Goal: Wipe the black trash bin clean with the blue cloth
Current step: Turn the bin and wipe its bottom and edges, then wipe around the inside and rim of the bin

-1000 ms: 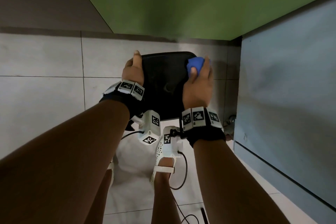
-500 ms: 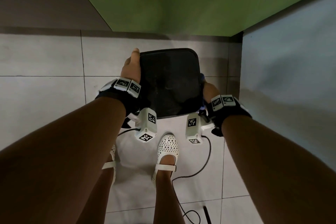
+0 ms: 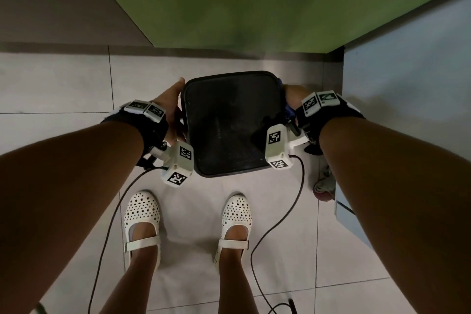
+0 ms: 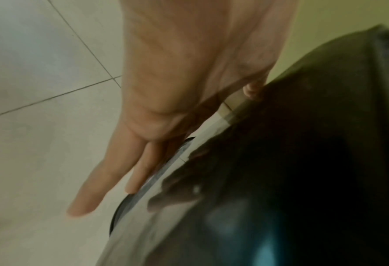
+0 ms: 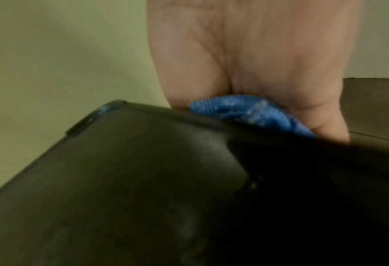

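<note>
A: Square black plastic trash bin at 12 o'clock, on pale tiled floor?
B: Yes. Left hand flat, fingers straight, at 9; right hand presses crumpled blue cloth at 3. Green wall behind.

Right hand presses blue cloth against bin.
</note>
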The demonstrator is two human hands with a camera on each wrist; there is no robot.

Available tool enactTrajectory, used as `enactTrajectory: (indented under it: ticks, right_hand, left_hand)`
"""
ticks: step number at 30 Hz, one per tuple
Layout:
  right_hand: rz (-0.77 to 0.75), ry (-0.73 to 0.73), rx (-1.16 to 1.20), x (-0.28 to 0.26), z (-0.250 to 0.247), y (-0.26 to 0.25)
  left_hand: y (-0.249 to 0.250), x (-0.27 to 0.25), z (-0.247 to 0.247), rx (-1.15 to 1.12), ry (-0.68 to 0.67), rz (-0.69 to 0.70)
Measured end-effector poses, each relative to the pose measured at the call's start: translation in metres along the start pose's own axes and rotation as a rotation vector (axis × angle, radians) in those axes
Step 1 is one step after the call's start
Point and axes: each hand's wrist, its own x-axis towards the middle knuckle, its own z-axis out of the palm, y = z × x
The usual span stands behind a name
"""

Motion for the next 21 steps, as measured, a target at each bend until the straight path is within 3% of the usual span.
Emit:
enactTrajectory:
  ticks: [2,4,6,9,14,16,19,21]
  right_hand:
    - [0.007,-0.092,-0.032,0.007,0.002,0.003]
    - [0.036,-0.204,0.098,0.012,0.005,0.0]
    - [0.081,-0.161,0.179,0.006,0.006,-0.006]
    - [-0.029,-0.133,0.236,0.003,0.006,-0.001]
    - [-0.006,-0.26,0.351,-0.014,0.0,0.025]
    - [-0.007,-0.241,0.382,-0.025,-0.005,0.037]
    - [0.079,-0.395,0.575,-0.045,-0.011,0.064]
    - [0.047,-0.452,0.535,-0.052,-0.014,0.081]
  left_hand:
    - [0.0,0.0,0.001,-0.003,-0.027,0.015]
    - [0.001,-0.001,0.003,-0.034,-0.065,0.011]
    - [0.0,-0.004,0.004,-0.017,-0.121,0.031]
    - [-0.005,-0.021,0.013,0.003,-0.126,0.041]
    - [-0.024,-0.055,0.019,0.131,-0.135,-0.042]
    - [-0.033,-0.066,0.022,0.146,-0.158,-0.004]
    - [-0.051,-0.082,0.028,0.192,-0.213,0.074]
    - [-0.064,-0.088,0.032,0.259,-0.249,0.123]
